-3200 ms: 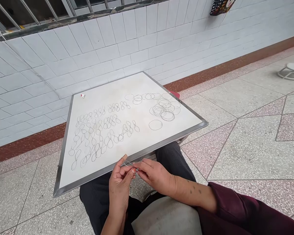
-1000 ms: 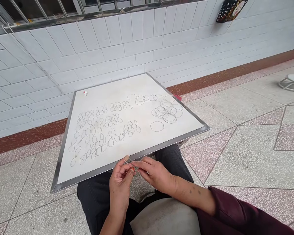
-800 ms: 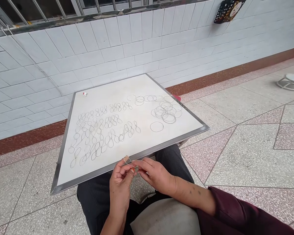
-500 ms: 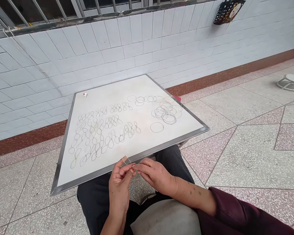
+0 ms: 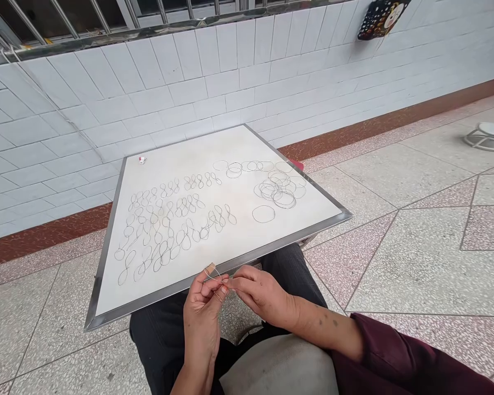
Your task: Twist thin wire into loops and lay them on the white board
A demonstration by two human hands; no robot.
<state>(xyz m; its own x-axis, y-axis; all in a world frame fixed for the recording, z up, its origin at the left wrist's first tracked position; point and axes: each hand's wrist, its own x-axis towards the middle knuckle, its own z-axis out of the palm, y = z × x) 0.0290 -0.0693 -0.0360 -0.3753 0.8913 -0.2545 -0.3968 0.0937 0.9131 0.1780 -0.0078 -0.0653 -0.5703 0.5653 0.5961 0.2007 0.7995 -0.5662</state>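
Note:
A thin wire loop (image 5: 216, 269) is pinched at the near edge of the white table (image 5: 181, 153). My left hand (image 5: 203, 310) is closed on it between thumb and fingers, with a tan strip wrapped round the tip of its index finger. My right hand (image 5: 261, 293) meets the left and pinches the same wire; its fingertips partly hide the join. On the table's left half lie rows of wires twisted into figure eights (image 5: 189, 236). Toward the right lies a pile of overlapping round wire loops (image 5: 282, 189), with a single round loop (image 5: 263, 214) nearer me.
A small white and red object (image 5: 142, 160) sits near the table's far left corner. The metal rim (image 5: 156, 299) runs just above my knees. Behind the table stands a white tiled wall (image 5: 148, 104) with a patterned bag (image 5: 382, 19) hanging on it. A stool (image 5: 489, 136) is at far right.
Both hands stay nearly in place at the table edge, with small finger movements on the wire. The left hand has shifted very slightly to the right. Things on the table look the same.

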